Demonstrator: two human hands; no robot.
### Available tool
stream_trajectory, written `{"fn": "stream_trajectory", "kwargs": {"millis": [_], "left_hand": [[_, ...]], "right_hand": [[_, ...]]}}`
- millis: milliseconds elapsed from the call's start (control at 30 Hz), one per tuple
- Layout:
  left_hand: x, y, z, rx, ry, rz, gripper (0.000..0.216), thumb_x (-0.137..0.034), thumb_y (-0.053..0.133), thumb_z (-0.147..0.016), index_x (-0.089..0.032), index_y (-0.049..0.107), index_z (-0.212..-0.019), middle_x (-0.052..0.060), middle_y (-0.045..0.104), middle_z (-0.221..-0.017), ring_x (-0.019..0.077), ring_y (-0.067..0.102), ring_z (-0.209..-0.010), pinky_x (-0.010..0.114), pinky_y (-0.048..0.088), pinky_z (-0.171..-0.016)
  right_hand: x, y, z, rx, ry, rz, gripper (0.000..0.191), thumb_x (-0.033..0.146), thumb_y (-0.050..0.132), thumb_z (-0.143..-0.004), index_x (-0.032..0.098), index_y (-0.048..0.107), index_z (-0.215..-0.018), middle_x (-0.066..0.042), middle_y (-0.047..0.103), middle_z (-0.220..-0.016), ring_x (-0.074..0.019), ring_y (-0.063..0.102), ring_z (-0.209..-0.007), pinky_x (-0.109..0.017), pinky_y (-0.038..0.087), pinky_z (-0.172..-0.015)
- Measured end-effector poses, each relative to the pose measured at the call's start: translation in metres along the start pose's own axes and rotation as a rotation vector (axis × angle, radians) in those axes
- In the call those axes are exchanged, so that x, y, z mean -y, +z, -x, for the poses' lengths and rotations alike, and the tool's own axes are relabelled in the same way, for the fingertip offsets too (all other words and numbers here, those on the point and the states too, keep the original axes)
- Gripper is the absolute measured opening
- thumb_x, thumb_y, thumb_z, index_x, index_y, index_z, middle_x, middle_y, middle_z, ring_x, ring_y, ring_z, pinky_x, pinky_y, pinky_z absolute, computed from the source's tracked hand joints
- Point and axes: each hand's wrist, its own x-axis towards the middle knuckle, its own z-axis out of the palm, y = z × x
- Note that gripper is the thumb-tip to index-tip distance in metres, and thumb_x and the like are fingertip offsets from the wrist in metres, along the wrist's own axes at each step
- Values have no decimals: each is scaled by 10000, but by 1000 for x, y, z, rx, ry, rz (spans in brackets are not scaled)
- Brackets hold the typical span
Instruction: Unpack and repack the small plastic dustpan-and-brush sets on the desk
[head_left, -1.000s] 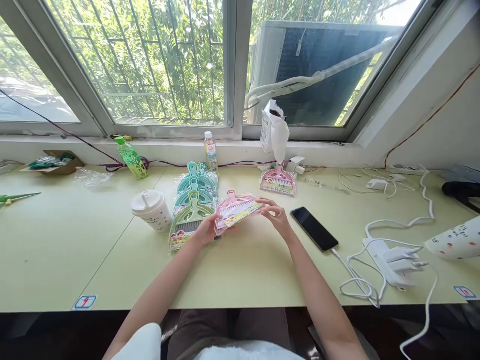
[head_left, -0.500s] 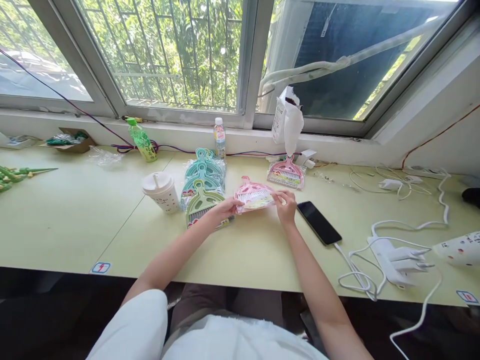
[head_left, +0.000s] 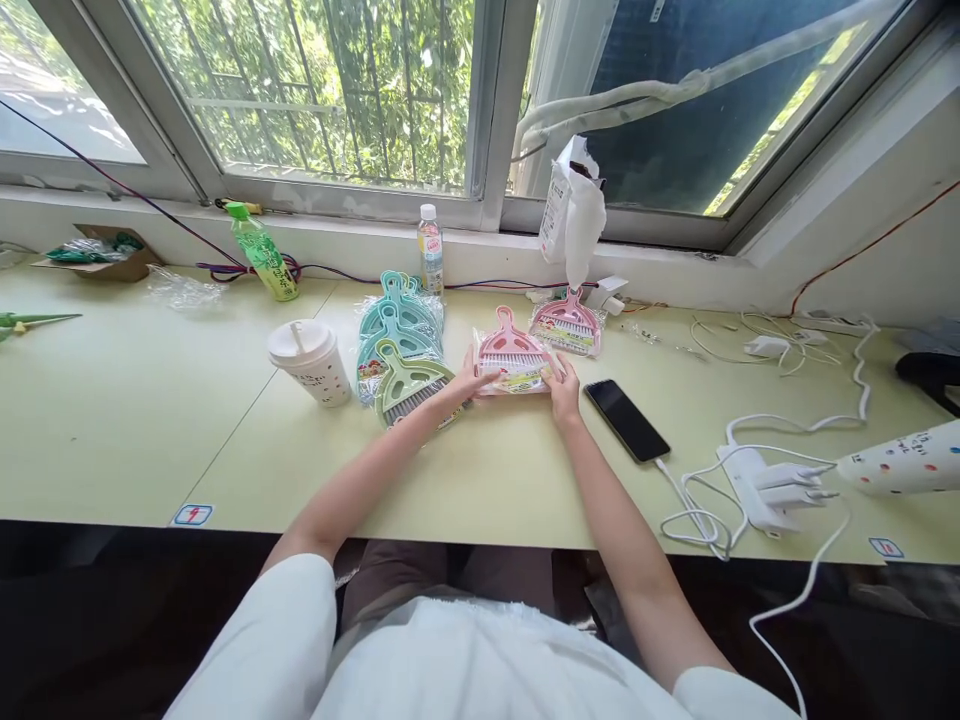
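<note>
Between my hands is a pink mini dustpan and brush set (head_left: 513, 352) in a clear wrapper, its handle pointing away from me. My left hand (head_left: 471, 378) grips its left lower edge, and my right hand (head_left: 562, 388) grips the right lower edge. Just left of my left hand lies a green dustpan and brush set (head_left: 409, 382), partly covered by my forearm. Behind that, several teal dustpan sets (head_left: 401, 325) overlap in a pile. Another wrapped pink dustpan set (head_left: 568, 325) rests farther back on the right.
A lidded white cup (head_left: 311, 365) stands left of the pile. Bottles, one green (head_left: 262, 252) and one clear (head_left: 430, 250), stand near the window. To the right are a phone (head_left: 627, 420) on a cable, a power strip (head_left: 754, 490) and a spotted white cup (head_left: 900, 460) lying sideways.
The pink set in my hands has tilted up, so its handle and brush face me more fully. My right fingers have moved down its right edge. The view has shifted slightly.
</note>
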Motion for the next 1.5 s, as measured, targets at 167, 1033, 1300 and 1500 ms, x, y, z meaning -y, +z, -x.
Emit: {"fn": "stream_trajectory", "kwargs": {"millis": [167,1033,1300,1500], "left_hand": [[3,15,2,-46,196,-184,1017,-191,830,-607,-240,317,-1483,133,422,-1475,275,539,-1205,357,534,-896],[20,2,8,-51,209,-815,236,-251,681,-753,-198,668,-983,46,493,-957,216,522,-929,339,427,-927],[30,13,7,-204,221,-758,494,-272,747,-725,-200,507,-1150,99,528,-1188,270,514,-1121,381,386,-998],[30,2,4,-117,234,-658,499,-147,663,-694,-188,513,-1168,95,558,-1253,274,497,-1190,403,355,-1045]], "right_hand": [[-1,-1,-2,-60,-2,-39,750,291,656,-673,135,479,-1385,-150,498,-1430,-234,501,-1291,-396,387,-1097],[-7,-11,-5,-11,-1,62,580,266,586,-727,196,552,-1301,-96,562,-1365,-218,537,-1248,-417,442,-1058],[-8,-9,-5,-20,4,97,573,258,589,-724,188,548,-1291,-104,566,-1357,-215,554,-1214,-415,432,-1058],[-9,-9,-5,-11,-5,126,555,272,597,-713,209,568,-1264,-91,578,-1337,-217,559,-1200,-410,430,-1050]]}}
